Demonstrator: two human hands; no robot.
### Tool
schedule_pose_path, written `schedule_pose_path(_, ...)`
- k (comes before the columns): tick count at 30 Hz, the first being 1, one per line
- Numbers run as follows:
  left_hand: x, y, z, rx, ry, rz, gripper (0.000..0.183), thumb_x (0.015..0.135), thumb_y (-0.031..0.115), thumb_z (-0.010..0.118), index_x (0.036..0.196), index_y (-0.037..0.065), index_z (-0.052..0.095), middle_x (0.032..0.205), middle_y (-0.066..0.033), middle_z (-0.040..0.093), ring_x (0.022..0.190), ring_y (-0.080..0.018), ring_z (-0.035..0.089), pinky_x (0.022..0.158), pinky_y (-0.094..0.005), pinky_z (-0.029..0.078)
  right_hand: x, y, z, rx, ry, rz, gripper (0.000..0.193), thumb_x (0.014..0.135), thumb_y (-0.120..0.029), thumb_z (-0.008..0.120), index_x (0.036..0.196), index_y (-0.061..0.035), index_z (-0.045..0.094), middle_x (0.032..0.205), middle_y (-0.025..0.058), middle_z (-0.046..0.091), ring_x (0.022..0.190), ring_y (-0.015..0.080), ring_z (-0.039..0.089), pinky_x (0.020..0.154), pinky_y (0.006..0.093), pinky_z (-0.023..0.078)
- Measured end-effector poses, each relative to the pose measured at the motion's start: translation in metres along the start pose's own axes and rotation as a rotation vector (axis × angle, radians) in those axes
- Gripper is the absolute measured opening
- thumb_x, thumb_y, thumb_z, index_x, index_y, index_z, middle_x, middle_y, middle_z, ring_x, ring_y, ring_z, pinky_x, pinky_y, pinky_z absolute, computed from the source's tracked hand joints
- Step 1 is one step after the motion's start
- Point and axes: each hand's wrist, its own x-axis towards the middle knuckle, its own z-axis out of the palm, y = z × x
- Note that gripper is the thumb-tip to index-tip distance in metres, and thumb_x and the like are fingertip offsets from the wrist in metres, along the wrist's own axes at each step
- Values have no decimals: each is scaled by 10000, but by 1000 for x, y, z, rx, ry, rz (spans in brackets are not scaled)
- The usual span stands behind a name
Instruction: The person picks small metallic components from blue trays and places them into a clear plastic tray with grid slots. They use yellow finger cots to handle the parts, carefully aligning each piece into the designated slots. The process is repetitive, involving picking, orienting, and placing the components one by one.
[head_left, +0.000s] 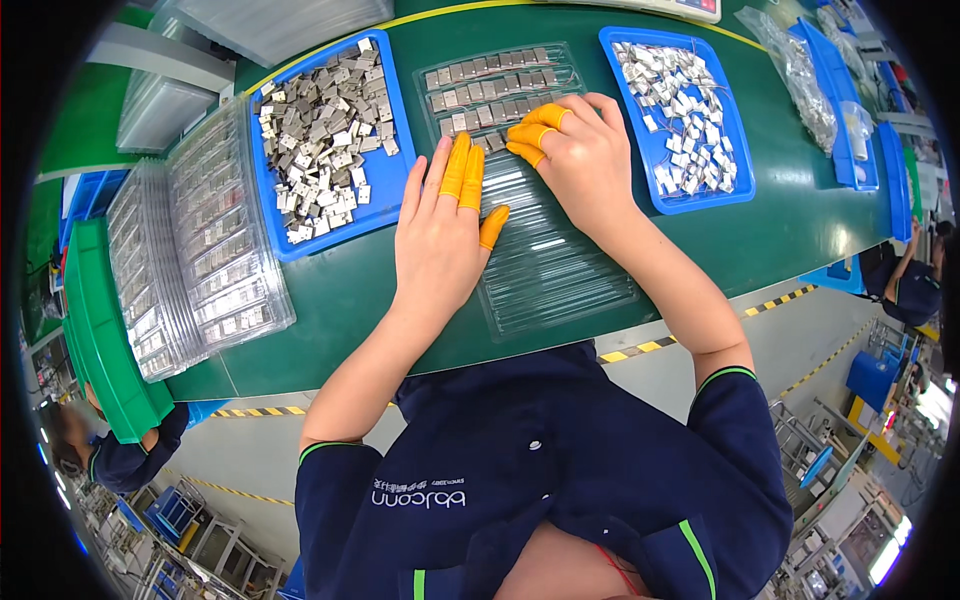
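Hands: 2, left hand (437, 235) flat, right hand (580, 160) fingers curled | clear tray (545, 260) | blue bins: 2

Green worktable (330, 320) edged with yellow-black tape, grey floor (800, 340) beyond.

Green bench (350, 300) carries two blue trays (385, 195), clear blister trays (545, 270)

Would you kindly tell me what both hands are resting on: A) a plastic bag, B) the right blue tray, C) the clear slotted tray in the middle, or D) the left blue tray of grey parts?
C: the left hand and right hand lie on the clear slotted tray.
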Motion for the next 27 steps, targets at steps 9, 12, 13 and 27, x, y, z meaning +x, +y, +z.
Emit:
schedule_pose_path(9,0,-1,-11,-65,68,-30,494,803,183,643,1240,4,498,1341,-148,435,1324,-303,312,1088,-442,242,2,11,-6,65,17,21,148,662,-157,724,786,-79,702,812,58,652,870,232,577,837,376,417)
schedule_pose_path(12,2,-24,-27,-99,248,-91,378,784,135,657,1149,71,585,1257,-135,509,1165,-329,457,988,-430,351,0,36,-33,3,143,341,159,745,-208,718,804,-63,696,817,108,651,781,301,590,733,402,444)
schedule_pose_path(13,2,-41,-25,-71,295,-124,327,776,140,666,1091,72,611,1176,-130,542,1088,-320,488,935,-426,373,-3,45,-44,-21,187,476,137,766,-175,700,852,-69,699,834,124,654,788,305,595,702,391,455)
schedule_pose_path(27,-1,-91,-56,99,-2,-240,257,702,60,702,948,-1,662,967,-160,607,905,-320,542,811,-382,438,-34,92,-59,45,-225,702,281,672,-134,774,888,13,672,801,129,633,630,238,603,602,353,491)
